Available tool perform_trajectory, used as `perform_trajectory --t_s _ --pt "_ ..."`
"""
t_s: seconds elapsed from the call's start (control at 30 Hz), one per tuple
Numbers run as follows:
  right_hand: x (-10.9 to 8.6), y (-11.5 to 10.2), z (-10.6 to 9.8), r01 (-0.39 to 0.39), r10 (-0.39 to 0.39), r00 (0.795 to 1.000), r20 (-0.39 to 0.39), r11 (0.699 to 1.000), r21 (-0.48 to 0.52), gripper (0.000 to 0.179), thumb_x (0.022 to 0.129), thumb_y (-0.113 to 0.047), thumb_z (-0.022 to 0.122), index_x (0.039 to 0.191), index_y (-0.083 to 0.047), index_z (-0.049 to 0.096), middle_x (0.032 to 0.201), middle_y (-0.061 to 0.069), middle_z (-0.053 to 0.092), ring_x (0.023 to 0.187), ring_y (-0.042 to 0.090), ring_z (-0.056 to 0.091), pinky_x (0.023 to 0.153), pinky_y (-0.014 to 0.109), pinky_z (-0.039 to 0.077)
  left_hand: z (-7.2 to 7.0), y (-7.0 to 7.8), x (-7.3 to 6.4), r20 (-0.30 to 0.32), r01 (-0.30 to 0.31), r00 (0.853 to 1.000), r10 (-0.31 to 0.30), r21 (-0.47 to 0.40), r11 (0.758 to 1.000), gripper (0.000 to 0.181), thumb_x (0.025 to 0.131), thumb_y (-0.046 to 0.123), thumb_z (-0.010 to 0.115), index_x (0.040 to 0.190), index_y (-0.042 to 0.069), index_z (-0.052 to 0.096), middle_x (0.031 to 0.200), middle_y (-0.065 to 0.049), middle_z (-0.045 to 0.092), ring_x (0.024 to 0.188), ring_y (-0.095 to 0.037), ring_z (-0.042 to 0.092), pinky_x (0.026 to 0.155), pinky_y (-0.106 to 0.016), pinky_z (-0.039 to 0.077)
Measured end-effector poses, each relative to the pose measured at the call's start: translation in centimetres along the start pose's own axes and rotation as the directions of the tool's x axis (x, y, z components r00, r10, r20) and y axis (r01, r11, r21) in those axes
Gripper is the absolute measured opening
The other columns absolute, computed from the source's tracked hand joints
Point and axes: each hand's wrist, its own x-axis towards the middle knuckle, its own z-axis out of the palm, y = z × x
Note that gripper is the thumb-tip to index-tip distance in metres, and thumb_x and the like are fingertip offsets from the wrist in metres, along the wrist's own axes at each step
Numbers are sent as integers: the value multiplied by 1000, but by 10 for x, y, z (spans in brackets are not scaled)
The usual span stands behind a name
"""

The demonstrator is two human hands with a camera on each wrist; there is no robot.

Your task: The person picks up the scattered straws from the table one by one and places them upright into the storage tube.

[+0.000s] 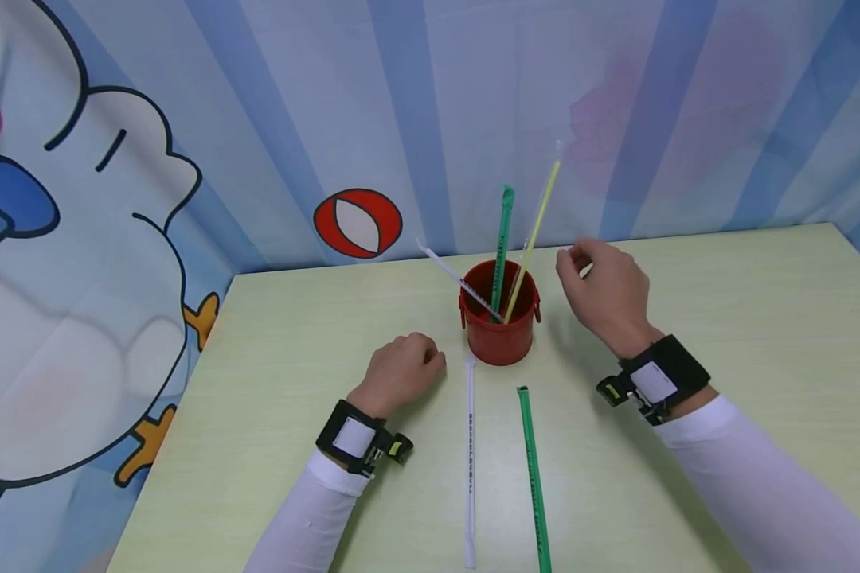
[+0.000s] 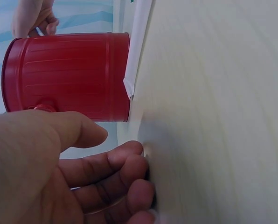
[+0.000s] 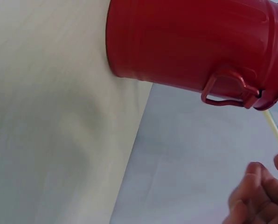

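A red metal bucket (image 1: 500, 342) with side handles stands toward the back of the table. Leaning in it are a green wrapped straw (image 1: 502, 247), a yellow straw (image 1: 537, 231) in clear wrap and a white wrapped straw (image 1: 459, 278). My left hand (image 1: 401, 370) rests on the table left of the bucket, fingers loosely bent with nothing between them; the left wrist view shows a gap between thumb and fingers. To the bucket's right, my right hand (image 1: 605, 290) hovers with loosely curled, empty fingers. The bucket's handle (image 3: 227, 88) shows in the right wrist view.
On the table in front of the bucket lie another white wrapped straw (image 1: 471, 469), its far end close to the bucket's base, and a green wrapped straw (image 1: 533, 477). A printed curtain (image 1: 473, 103) hangs behind the pale wooden table (image 1: 760, 334).
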Motion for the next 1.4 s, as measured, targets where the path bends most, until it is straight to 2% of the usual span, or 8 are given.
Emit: perform_trajectory --t_s 0.13,0.3,0.5,0.63,0.97,1.1,1.4 --pt "-7 11 -5 -50 57 988 146 998 -48 37 102 -31 49 96 -3 72 84 15 72 65 26 58 51 30 37 0 0 0 4 3 1000 -3 3 1000 31 99 19 56 70 12 64 57 2 41 57 -14 45 53 -27 31" --pt "-15 23 -8 -76 115 930 350 990 -122 31 98 -26 53 98 0 71 79 13 69 63 22 56 49 29 39 0 0 0 8 8 1000 -8 4 1000 31 99 20 57 70 11 65 57 2 41 57 -14 45 53 -27 31" --pt "-24 35 -8 -79 150 870 469 982 -169 24 95 -21 57 92 -1 70 70 7 62 60 19 53 50 29 38 0 0 0 16 18 1000 -18 0 1000 30 99 20 56 72 11 65 58 2 43 58 -14 46 54 -27 32" --pt "-29 40 -7 -85 172 846 505 978 -191 22 95 -20 58 87 -2 68 66 5 58 59 19 51 51 29 36 -1 0 -1 17 14 1000 -14 -1 1000 31 99 20 56 71 11 65 57 2 42 57 -14 45 54 -27 32" --pt "-41 47 -7 -103 205 805 557 972 -210 23 96 -20 60 81 -3 67 63 3 52 60 18 50 53 29 35 -1 0 -1 16 3 1000 -3 -5 1000 33 99 20 56 68 12 63 57 2 40 56 -13 44 54 -27 31" --pt "-42 47 -7 -101 202 802 563 974 -205 23 96 -19 60 79 -4 66 64 3 52 61 18 49 54 30 34 -1 0 -1 13 1 1000 -1 -2 1000 32 99 20 56 69 12 63 57 2 41 56 -13 44 54 -26 31" --pt "-44 48 -7 -103 197 809 554 975 -196 24 96 -20 59 77 -6 64 63 2 51 60 18 49 53 30 34 0 1 -1 8 0 1000 0 2 1000 31 99 20 56 70 11 63 58 2 42 57 -14 45 54 -27 32"
